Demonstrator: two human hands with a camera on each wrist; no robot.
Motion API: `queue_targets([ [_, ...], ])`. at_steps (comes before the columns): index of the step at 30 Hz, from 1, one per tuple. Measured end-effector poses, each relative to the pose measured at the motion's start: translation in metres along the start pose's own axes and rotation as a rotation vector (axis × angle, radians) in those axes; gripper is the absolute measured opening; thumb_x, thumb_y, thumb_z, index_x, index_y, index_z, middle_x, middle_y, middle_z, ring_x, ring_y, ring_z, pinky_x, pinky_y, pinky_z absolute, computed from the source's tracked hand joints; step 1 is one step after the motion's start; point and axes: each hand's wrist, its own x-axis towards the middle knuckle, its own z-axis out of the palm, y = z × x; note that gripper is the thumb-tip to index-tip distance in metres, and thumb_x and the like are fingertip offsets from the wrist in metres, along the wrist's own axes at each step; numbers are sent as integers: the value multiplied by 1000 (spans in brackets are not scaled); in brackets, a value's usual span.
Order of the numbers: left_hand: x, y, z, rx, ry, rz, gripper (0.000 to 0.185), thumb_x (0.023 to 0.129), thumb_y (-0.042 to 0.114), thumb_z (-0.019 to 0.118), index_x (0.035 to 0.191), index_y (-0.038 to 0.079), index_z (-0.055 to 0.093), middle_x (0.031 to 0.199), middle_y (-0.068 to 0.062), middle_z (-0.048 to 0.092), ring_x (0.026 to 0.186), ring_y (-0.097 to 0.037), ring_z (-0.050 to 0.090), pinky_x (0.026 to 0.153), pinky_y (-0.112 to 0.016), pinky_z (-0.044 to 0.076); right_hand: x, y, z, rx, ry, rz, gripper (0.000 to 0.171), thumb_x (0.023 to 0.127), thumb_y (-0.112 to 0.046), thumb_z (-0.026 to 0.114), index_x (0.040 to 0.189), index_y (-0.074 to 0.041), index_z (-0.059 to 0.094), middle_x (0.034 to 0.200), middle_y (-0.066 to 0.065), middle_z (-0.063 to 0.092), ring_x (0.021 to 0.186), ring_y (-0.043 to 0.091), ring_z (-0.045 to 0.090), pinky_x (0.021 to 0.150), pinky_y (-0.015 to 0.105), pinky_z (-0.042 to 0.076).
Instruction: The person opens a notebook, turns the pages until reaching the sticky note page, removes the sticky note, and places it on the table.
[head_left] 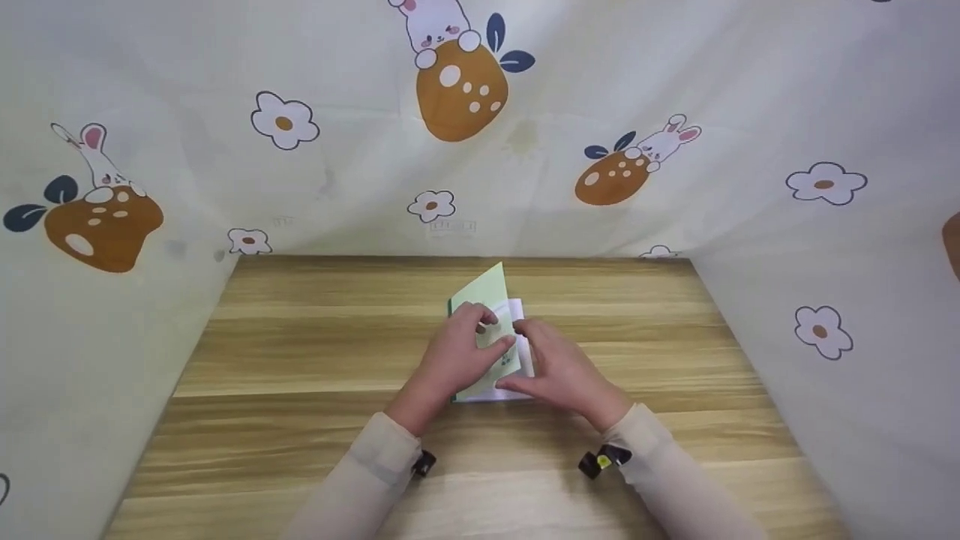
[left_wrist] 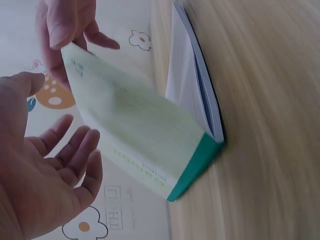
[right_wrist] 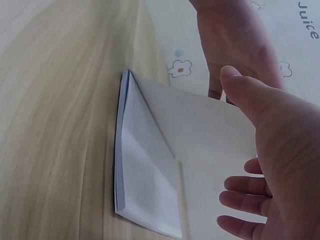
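A notebook with a pale green cover [head_left: 489,289] and a dark green spine [left_wrist: 196,164] lies on the table, its cover raised at a slant. White pages [right_wrist: 150,170] show beneath it. My left hand [head_left: 459,349] hovers on the cover's outer side with loosely bent fingers; in the left wrist view they are apart from the cover. On the inner side, my right hand [head_left: 564,369] is at the cover's free edge, fingers relaxed and thumb spread away. Whether its fingertips touch the cover is hard to tell.
The wood-grain table [head_left: 300,450] ends at a pale cloth backdrop [head_left: 352,172] printed with rabbits and flowers, which also rises on the left and right. Small black devices [head_left: 592,463] are worn at both wrists.
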Motion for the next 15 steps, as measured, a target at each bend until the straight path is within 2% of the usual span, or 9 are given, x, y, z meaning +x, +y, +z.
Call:
queue_targets([
  [4,1,7,2,40,34,-38,50,96,52,83,116,9,67,116,-6,63,103,-25,65,89,-42,57,4,-3,0,12,-3,-30,90,88,-58,91,151,-5,55,140,9,65,125,29,65,109,48,55],
  [8,2,12,3,71,30,-70,55,93,55,83,113,8,65,112,-8,59,93,-25,58,81,-40,52,6,-5,-1,23,-3,-40,88,87,-57,92,151,-7,56,140,8,65,127,27,64,110,47,54],
  [15,0,13,1,57,5,-98,50,93,49,85,116,9,65,116,-6,58,99,-25,58,88,-40,54,9,-7,0,38,-1,-62,87,87,-56,93,149,-7,55,142,11,64,127,29,63,110,49,54],
])
